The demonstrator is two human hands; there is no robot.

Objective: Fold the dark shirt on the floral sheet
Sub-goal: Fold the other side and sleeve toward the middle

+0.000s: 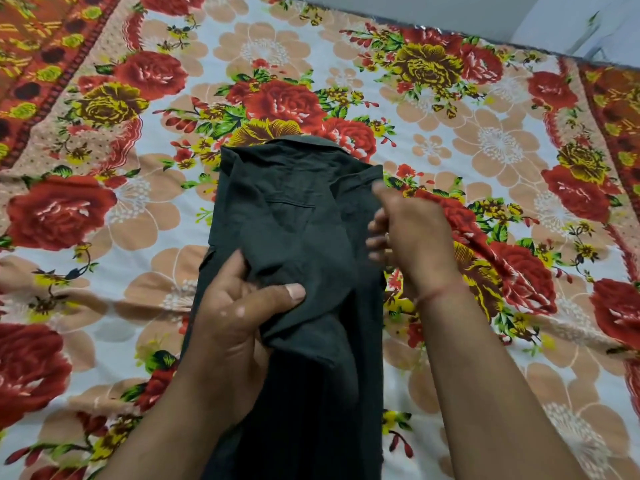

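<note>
The dark shirt (294,216) lies lengthwise on the floral sheet (145,216), collar at the far end, its sides folded in to a narrow strip with a chest pocket showing. My left hand (235,320) pinches a raised fold of the cloth near the shirt's middle, thumb on top. My right hand (412,233) sits at the shirt's right edge, fingers curled onto the cloth; it is blurred, so its grip is unclear. A red thread circles the right wrist.
The sheet, printed with red, yellow and peach flowers, covers the whole surface. Its far edge (485,39) meets a pale wall at the top right. An orange patterned border runs along the far left and right.
</note>
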